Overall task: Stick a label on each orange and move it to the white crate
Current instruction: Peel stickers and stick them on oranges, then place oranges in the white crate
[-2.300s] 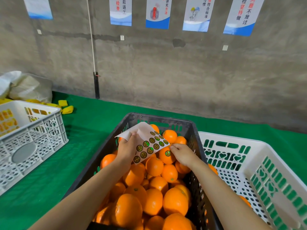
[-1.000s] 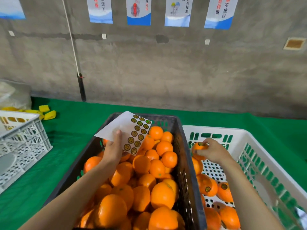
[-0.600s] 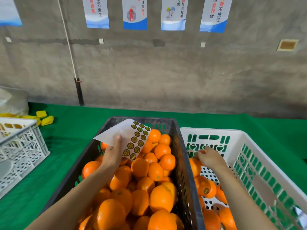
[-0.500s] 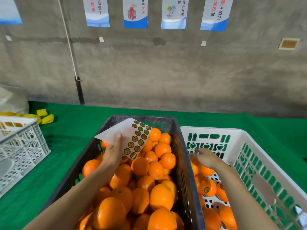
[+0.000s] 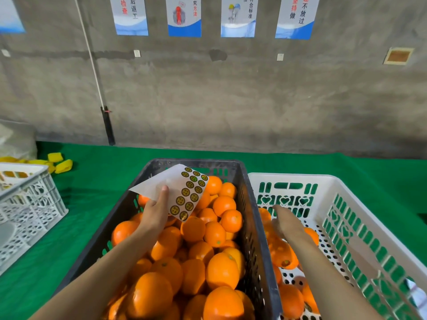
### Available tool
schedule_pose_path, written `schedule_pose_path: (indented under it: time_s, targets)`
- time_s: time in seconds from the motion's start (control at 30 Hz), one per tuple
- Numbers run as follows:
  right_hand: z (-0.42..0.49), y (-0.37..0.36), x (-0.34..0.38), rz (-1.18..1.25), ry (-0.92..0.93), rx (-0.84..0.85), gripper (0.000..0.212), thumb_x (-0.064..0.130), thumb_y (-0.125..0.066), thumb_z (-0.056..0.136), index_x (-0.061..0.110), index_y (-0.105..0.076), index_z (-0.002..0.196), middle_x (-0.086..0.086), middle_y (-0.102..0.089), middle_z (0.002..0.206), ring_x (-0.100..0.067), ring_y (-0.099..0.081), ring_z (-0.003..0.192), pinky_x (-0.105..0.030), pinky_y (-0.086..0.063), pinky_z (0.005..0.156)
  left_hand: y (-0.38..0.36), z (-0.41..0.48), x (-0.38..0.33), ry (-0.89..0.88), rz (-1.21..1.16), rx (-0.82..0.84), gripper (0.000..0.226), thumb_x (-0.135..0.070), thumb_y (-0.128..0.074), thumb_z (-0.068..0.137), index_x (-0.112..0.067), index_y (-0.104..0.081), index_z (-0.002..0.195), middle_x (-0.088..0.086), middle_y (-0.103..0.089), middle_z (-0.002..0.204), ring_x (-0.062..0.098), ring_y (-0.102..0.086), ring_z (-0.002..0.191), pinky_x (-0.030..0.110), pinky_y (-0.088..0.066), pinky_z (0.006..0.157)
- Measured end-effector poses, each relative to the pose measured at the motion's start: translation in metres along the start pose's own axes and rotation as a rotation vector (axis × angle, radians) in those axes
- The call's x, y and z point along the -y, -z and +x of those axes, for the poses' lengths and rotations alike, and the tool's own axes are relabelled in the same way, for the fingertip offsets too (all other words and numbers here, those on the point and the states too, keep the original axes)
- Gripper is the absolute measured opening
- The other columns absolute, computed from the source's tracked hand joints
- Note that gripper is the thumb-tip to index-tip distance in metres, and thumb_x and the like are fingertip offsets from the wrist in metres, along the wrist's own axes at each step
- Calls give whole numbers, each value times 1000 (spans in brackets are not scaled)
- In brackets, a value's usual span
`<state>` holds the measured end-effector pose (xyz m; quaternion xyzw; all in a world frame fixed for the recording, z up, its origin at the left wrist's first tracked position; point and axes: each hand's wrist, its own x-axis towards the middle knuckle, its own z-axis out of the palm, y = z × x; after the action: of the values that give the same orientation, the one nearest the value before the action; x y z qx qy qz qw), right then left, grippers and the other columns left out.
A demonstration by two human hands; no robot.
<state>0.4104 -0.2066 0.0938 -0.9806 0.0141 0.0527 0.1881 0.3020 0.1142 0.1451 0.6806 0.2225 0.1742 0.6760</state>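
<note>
Oranges (image 5: pixel 215 234): heaped in black crate (image 5: pixel 250 218) directly beneath left fingers; several more in white crate (image 5: pixel 300 177) under right fingers. Firm, round, fairly weighty by appearance; waxy peel probably slick, so best cupped around widest girth. Left hand (image 5: pixel 155 211): pinches label sheet (image 5: pixel 184 195), thumb on top. Right hand (image 5: pixel 285 219): fingers loosely extended, nothing visible in them. Green cloth (image 5: pixel 97 185) beyond fingertips; concrete wall (image 5: pixel 231 100) and posters (image 5: pixel 184 17) farther off.
</note>
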Motion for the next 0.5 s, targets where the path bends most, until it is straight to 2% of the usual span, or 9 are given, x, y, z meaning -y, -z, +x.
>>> schedule_pose_path:
  time_s: [0.07, 0.17, 0.27, 0.33, 0.43, 0.5]
  targets:
    - [2, -1, -5, -48, -29, 6, 47, 10, -44, 98, 18, -42, 144, -12, -52, 141, -30, -58, 118, -39, -51, 93, 0, 1, 1, -9, -4, 7, 40, -56, -40, 99, -24, -58, 116, -8, -67, 88, 15, -68, 78, 16, -50, 46]
    - [5, 3, -7, -4, -3, 154, 35, 9, -43, 100, 14, -55, 133, -14, -61, 130, -31, -63, 114, -43, -53, 95, 0, 2, 2, -3, -8, 9, 39, -57, -41, 99, -24, -59, 112, -8, -67, 86, 14, -67, 76, 15, -49, 44]
    - [5, 2, -6, -85, -16, 264, 37, 0, -44, 98, 8, -58, 130, -19, -56, 137, -32, -57, 123, -46, -48, 101, 0, 2, 3, -3, -1, 8, 40, -57, -41, 99, -24, -59, 113, -7, -68, 86, 14, -68, 76, 15, -49, 44]
    - [5, 3, -8, -108, -41, 220, 36, -4, -45, 94, 6, -62, 125, -20, -59, 133, -33, -60, 120, -47, -51, 99, 1, 3, 3, -7, 3, 13, 41, -58, -41, 99, -24, -60, 112, -6, -69, 88, 15, -69, 77, 16, -51, 46]
    - [7, 11, -13, -6, -53, 56, 31, 0, -46, 91, 8, -65, 115, -14, -67, 110, -29, -65, 94, -38, -54, 85, 1, 3, 3, -13, 5, 42, 39, -56, -41, 99, -24, -60, 111, -6, -68, 88, 15, -69, 78, 16, -50, 46]
    - [7, 19, -7, 125, -26, -42, 34, 4, -45, 93, 9, -65, 119, -12, -67, 114, -27, -63, 94, -35, -49, 83, 2, 0, 1, -22, 4, 90, 36, -52, -44, 100, -22, -61, 113, -3, -70, 90, 18, -69, 81, 20, -53, 51]
